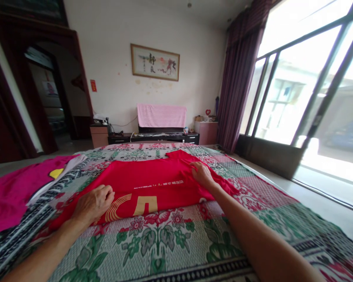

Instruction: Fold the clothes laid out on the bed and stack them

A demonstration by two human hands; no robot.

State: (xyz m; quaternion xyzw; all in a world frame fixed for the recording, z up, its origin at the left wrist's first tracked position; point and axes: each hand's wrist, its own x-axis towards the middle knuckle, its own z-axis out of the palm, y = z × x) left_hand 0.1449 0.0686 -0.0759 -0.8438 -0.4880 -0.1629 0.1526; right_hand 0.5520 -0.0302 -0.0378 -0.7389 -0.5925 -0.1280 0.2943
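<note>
A red T-shirt (161, 174) with pale lettering and large gold figures lies spread sideways, folded over, on a floral bed cover (164, 243). My left hand (95, 199) is on its lower left part beside the gold print. Its fingers are curled closed on the fabric. Toward the sleeve end at the right, my right hand (202, 174) has its fingers bent against the cloth, with creases around them. The fingertips of both hands are partly hidden.
A pile of clothes with a magenta garment (32, 186) and black-and-white patterned cloth (32, 225) lies at the left. Beyond the bed stands a low black cabinet (161, 137) with a pink cloth (161, 115) above it. Glass doors (288, 98) are at the right.
</note>
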